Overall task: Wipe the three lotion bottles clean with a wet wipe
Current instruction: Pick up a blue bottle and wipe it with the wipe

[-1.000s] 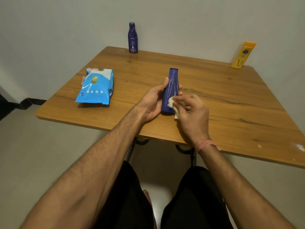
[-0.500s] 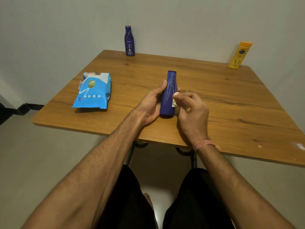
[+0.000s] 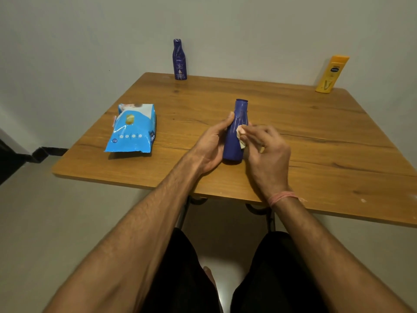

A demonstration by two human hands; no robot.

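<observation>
A dark blue lotion bottle point(image 3: 235, 134) stands upright near the table's front edge. My left hand point(image 3: 211, 143) grips its left side, thumb up along the neck. My right hand point(image 3: 266, 150) pinches a crumpled white wet wipe point(image 3: 241, 137) and presses it against the bottle's right side. A second dark blue bottle point(image 3: 179, 60) stands at the far left edge by the wall. A yellow lotion bottle point(image 3: 331, 74) leans against the wall at the far right corner.
A light blue pack of wet wipes point(image 3: 132, 129) lies on the left part of the wooden table point(image 3: 316, 136). The wall runs close behind the table's far edge. My knees sit under the front edge.
My right hand has slid the wipe a little up the bottle's side. My left hand keeps its hold on the bottle. The view has shifted slightly.
</observation>
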